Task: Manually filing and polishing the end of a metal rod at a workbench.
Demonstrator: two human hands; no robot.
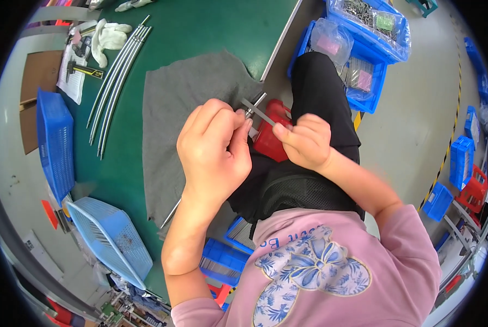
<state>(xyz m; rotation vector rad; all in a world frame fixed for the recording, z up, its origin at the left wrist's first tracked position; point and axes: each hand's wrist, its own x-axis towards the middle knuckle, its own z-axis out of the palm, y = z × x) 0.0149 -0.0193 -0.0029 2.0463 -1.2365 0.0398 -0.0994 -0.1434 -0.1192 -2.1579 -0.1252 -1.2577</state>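
My left hand (pixel 214 147) is closed round a thin metal rod (pixel 261 98), its fingers pinched near the end. The rod's other end shows below my left forearm, over the grey cloth (pixel 165 125). My right hand (pixel 309 143) is closed on a flat, narrow grey metal file (pixel 264 116). That file crosses the rod just beyond my left fingertips and seems to touch it. Several long silvery rods (pixel 121 71) lie side by side on the green table (pixel 200 27), left of the cloth.
White gloves (pixel 110 39) and a hammer-like tool (pixel 83 70) lie at the far left. Blue baskets (pixel 110 234) line the left edge. A red plastic object (pixel 271 136) is behind my hands. Blue crates (pixel 372 71) of metal parts stand at the far right, beyond my knee.
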